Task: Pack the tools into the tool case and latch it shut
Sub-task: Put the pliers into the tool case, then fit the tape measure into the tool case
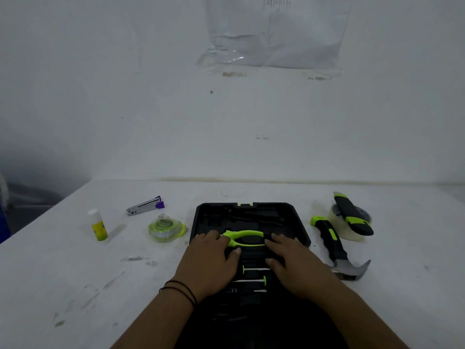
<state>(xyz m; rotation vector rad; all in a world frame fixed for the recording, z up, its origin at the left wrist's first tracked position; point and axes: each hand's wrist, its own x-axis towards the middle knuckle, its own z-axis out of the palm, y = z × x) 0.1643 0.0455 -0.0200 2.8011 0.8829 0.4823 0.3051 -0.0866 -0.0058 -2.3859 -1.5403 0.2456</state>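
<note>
A black tool case lies open on the white table in front of me. Green-handled pliers lie across its middle. My left hand lies flat on the case, fingers straight, touching the pliers' left end. My right hand lies flat over the pliers' right end, fingers straight. Small green-capped screwdrivers sit in slots between my hands. To the right of the case lie a claw hammer and a utility knife. A green tape measure sits left of the case.
A roll of clear tape sits under the utility knife at the right. A glue stick stands at the left, with a metal stapler behind it. The table meets a white wall at the back; its left edge runs diagonally.
</note>
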